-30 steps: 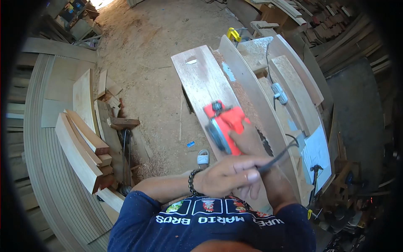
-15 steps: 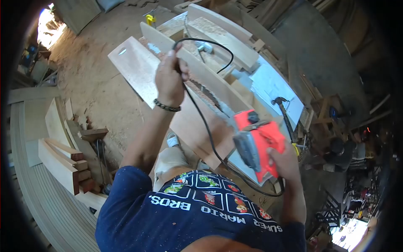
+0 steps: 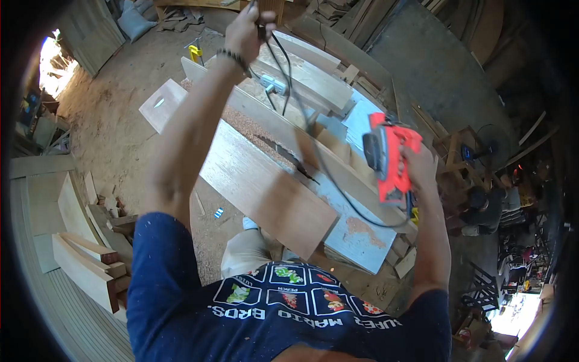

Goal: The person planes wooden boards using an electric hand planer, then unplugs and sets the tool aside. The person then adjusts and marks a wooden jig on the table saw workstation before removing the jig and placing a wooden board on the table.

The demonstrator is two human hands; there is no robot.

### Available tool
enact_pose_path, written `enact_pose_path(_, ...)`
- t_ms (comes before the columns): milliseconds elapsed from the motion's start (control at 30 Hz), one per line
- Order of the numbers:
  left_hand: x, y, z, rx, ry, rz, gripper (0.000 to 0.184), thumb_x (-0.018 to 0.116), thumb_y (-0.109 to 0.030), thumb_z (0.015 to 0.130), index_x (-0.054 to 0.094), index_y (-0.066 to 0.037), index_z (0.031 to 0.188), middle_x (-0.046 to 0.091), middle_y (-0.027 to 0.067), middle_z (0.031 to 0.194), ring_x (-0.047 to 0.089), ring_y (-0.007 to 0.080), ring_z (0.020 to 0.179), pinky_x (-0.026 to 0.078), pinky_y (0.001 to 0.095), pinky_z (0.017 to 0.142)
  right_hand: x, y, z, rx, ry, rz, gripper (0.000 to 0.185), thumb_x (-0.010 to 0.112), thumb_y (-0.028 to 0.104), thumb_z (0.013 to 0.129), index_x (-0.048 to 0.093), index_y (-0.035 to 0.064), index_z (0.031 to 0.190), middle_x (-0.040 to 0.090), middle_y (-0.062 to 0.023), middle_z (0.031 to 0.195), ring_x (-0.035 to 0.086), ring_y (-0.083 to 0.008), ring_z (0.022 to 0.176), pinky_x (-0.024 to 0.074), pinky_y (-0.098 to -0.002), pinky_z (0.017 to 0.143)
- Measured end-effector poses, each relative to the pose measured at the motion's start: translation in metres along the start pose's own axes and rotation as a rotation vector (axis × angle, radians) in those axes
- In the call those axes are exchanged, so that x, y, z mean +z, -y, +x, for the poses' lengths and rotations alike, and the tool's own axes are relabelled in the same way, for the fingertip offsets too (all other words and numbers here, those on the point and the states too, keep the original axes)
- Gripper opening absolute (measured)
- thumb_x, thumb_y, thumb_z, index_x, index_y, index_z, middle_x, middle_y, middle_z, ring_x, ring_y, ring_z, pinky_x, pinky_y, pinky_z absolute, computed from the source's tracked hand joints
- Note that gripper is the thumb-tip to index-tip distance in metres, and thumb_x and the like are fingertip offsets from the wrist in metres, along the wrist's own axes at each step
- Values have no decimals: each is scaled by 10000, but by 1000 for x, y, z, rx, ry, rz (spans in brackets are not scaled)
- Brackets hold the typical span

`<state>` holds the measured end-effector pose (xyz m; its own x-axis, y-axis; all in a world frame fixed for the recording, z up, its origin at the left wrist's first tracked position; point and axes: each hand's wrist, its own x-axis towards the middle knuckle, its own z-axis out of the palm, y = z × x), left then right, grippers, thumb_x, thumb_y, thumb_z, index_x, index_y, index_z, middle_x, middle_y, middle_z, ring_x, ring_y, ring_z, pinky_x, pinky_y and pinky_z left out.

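Note:
At the top of the view my left hand (image 3: pixel 244 36) is closed round a black cord (image 3: pixel 322 160), raised above the far part of the bench. The cord hangs in a loop down to the red power tool (image 3: pixel 395 160). My right hand (image 3: pixel 419 169) is wrapped round that tool and holds it up over the right side of the bench, its dark grey base facing left. Between my arms lies a wide wooden board (image 3: pixel 265 193), tilted across the bench. A white socket block (image 3: pixel 274 84) rests behind the long upright plank (image 3: pixel 271 123).
Stacked wood pieces (image 3: pixel 87 265) stand at the lower left. A yellow clamp (image 3: pixel 195 53) grips the far bench end. Wood shavings (image 3: pixel 247 123) lie beside the board. A fan (image 3: pixel 491 145) and a person (image 3: pixel 482 208) are at the right.
My left hand has risen with the cord, away from my body. My right hand has lifted the red tool up and slightly right. The view has shifted, and the board lies further from the bench's top end.

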<state>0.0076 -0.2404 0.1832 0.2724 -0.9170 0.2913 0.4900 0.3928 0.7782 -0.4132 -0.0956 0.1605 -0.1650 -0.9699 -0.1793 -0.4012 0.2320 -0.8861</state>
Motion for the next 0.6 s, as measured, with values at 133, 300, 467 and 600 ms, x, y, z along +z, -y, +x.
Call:
enact_pose_path(133, -45, -32, 69, 60, 2, 366, 220, 399, -201, 1011, 548, -51, 1072, 690, 122, 1021, 661, 172, 778, 557, 324, 690, 88, 4, 96, -8, 75, 79, 78, 597, 123, 875, 577, 50, 896, 519, -9, 650, 497, -108, 476, 415, -286, 404)
enact_pose_path(300, -190, 41, 115, -90, 306, 1620, 279, 515, -227, 974, 551, 16, 1108, 718, 142, 937, 711, 221, 795, 577, 330, 612, 187, 31, 180, 15, 68, -3, 178, 640, 182, 830, 617, 7, 851, 585, -68, 679, 569, -169, 516, 479, -326, 448)
enact_pose_path(467, -241, 62, 87, -420, 217, 1530, 373, 605, -182, 922, 549, -78, 1276, 678, 188, 1033, 681, 280, 955, 559, 389, 775, 245, 36, 243, 80, 97, 65, 225, 626, 189, 842, 617, -11, 946, 610, -81, 735, 589, -177, 560, 504, -343, 474)
enact_pose_path(600, -282, 63, 54, -72, 145, 1777, 516, 571, -322, 954, 491, -33, 1373, 700, 220, 992, 673, 338, 956, 524, 426, 852, 261, 17, 265, 140, 124, 109, 185, 617, 183, 855, 606, 12, 925, 605, -65, 736, 581, -160, 557, 501, -333, 471)
